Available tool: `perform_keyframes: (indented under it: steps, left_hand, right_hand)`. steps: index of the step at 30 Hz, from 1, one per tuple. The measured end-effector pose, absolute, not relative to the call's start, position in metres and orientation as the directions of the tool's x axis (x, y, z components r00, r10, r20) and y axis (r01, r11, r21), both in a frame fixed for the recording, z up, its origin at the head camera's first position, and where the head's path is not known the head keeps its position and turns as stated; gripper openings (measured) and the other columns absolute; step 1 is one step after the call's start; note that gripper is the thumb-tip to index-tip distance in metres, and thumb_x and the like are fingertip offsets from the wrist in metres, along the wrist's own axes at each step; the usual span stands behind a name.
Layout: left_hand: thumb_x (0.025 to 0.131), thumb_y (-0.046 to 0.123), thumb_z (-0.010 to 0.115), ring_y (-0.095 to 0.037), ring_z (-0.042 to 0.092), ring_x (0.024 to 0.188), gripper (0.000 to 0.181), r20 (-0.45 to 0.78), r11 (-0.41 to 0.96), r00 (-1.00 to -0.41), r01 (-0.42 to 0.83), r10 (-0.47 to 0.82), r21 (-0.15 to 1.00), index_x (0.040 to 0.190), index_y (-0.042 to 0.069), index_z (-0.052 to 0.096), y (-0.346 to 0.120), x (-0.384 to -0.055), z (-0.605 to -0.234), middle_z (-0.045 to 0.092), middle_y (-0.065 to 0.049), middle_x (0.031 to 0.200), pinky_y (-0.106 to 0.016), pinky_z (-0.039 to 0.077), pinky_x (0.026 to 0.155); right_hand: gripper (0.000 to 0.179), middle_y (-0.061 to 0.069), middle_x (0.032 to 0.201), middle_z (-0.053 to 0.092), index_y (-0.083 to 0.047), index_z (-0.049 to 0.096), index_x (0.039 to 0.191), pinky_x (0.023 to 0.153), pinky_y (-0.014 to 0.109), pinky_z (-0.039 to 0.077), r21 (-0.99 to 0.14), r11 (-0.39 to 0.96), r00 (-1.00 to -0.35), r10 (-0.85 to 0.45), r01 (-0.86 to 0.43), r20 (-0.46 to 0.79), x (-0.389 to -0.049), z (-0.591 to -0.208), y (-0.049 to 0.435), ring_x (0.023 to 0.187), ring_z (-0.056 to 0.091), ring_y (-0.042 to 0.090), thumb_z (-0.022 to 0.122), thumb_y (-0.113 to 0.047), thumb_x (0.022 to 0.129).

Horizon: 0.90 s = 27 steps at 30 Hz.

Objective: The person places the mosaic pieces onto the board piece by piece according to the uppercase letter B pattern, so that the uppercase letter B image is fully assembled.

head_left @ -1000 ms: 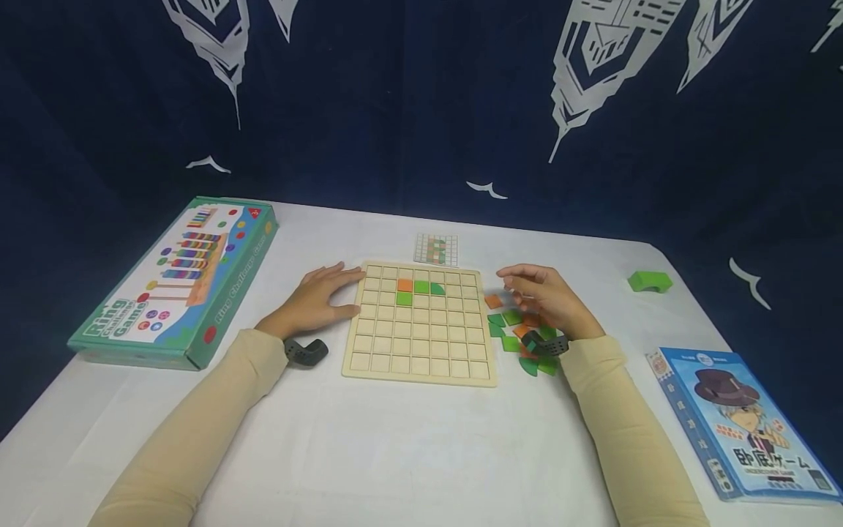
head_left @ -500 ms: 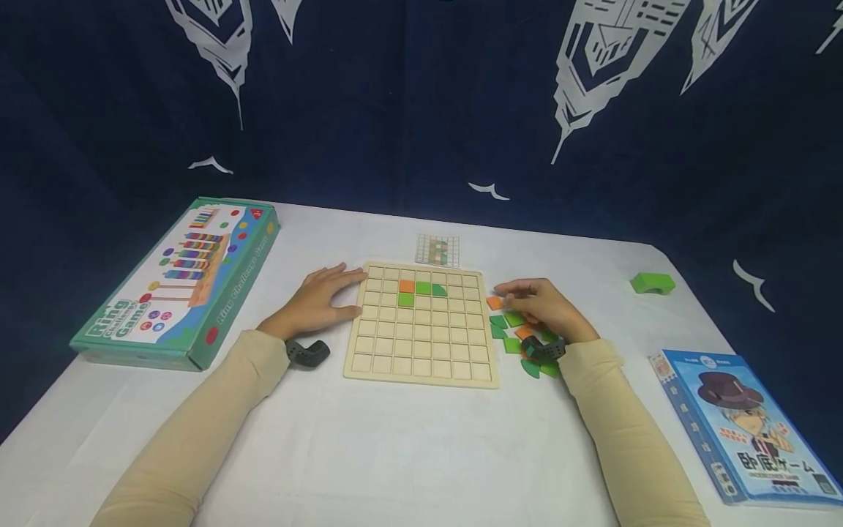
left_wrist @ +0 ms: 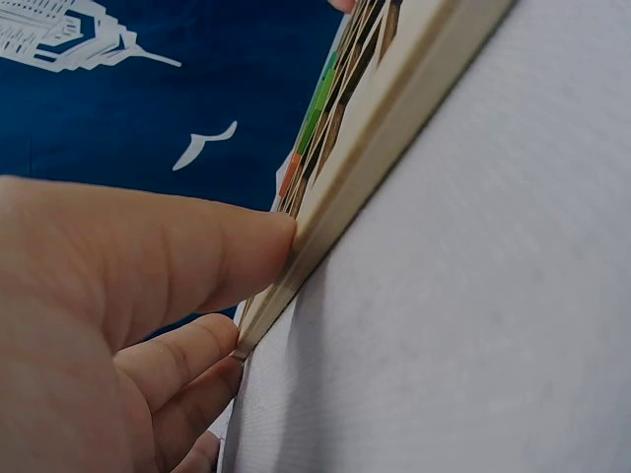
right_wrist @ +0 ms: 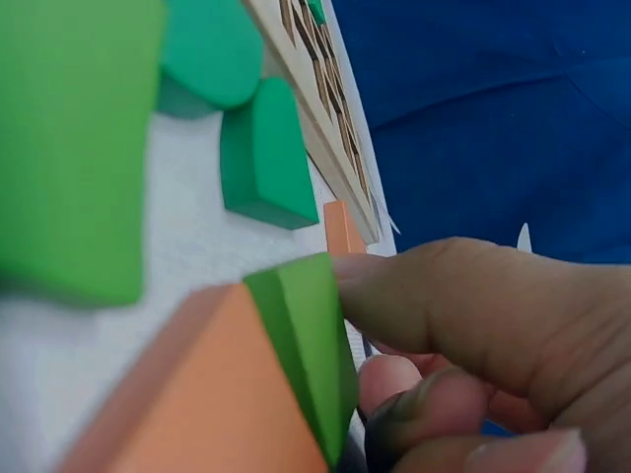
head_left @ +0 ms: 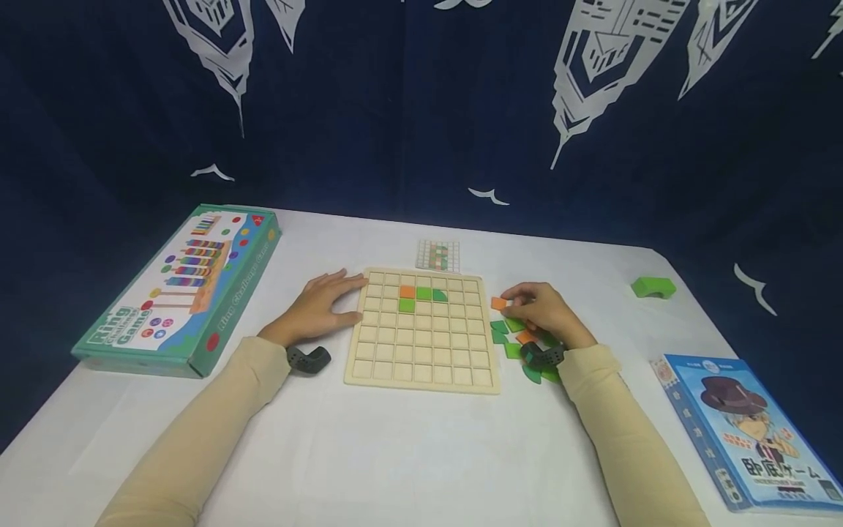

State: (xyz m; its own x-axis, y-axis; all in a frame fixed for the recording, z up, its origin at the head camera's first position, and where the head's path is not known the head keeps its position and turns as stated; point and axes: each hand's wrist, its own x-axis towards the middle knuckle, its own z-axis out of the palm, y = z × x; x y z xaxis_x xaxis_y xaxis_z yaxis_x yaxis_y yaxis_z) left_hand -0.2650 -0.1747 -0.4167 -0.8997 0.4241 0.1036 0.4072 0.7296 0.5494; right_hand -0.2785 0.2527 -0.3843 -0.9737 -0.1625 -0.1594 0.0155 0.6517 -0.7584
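A pale wooden grid board (head_left: pixel 421 359) lies in the middle of the table, with an orange square, two green squares and a dark green quarter-round piece in its upper cells. My left hand (head_left: pixel 312 311) rests along its left edge, fingers spread; in the left wrist view the thumb (left_wrist: pixel 227 251) touches the rim. Right of the board, my right hand (head_left: pixel 543 311) pinches an orange square tile (head_left: pixel 498 303) at its near side. Below that hand lie loose pieces: green squares (head_left: pixel 512 351), dark green rounded ones (head_left: pixel 499 327) and another orange tile (head_left: pixel 525 337); the wrist hides some.
A small pattern card (head_left: pixel 437 255) lies behind the board. The green game box (head_left: pixel 184 293) stands at the left, a blue game box (head_left: pixel 751 432) at the right front. A green arch block (head_left: pixel 653 287) sits at the back right.
My right hand has come down from above the pieces, and its fingers have closed on the orange square tile. The left hand has stayed at the board's edge.
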Motion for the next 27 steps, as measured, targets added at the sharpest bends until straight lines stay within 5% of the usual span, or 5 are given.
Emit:
perform_keyframes:
  steps: [12,19,27]
  left_hand:
    - [0.099,0.03,0.071,-0.041,0.021,0.164,0.071,0.11,0.733,-0.903,0.404,0.416,0.547,0.163,0.008,0.048,-0.175,-0.263,-0.414,0.041,-0.013,0.171,-0.061,0.008,0.133]
    - [0.099,0.03,0.071,-0.042,0.022,0.164,0.071,0.12,0.728,-0.898,0.416,0.424,0.544,0.162,0.008,0.049,-0.175,-0.263,-0.417,0.041,-0.014,0.171,-0.061,0.008,0.133]
    - [0.099,0.031,0.071,-0.042,0.024,0.163,0.07,0.131,0.724,-0.896,0.422,0.424,0.546,0.162,0.008,0.05,-0.173,-0.262,-0.421,0.043,-0.014,0.17,-0.062,0.009,0.133]
  right_hand:
    - [0.037,0.007,0.094,0.067,0.005,0.067,0.13,0.051,0.025,0.044,-0.764,0.642,-0.975,-0.122,0.063,-0.183,-0.278,-0.374,0.248,0.059,0.051,0.012,0.076,-0.014,0.1]
    - [0.043,0.0,0.075,0.065,0.002,0.064,0.132,0.05,0.024,0.038,-0.808,0.582,-0.969,-0.135,0.092,-0.208,-0.272,-0.366,0.239,0.057,0.048,0.01,0.079,-0.02,0.098]
    - [0.044,-0.001,0.074,0.069,0.004,0.064,0.132,0.05,0.02,0.04,-0.892,0.445,-0.96,-0.209,0.076,-0.186,-0.266,-0.368,0.227,0.055,0.048,0.007,0.081,-0.014,0.097]
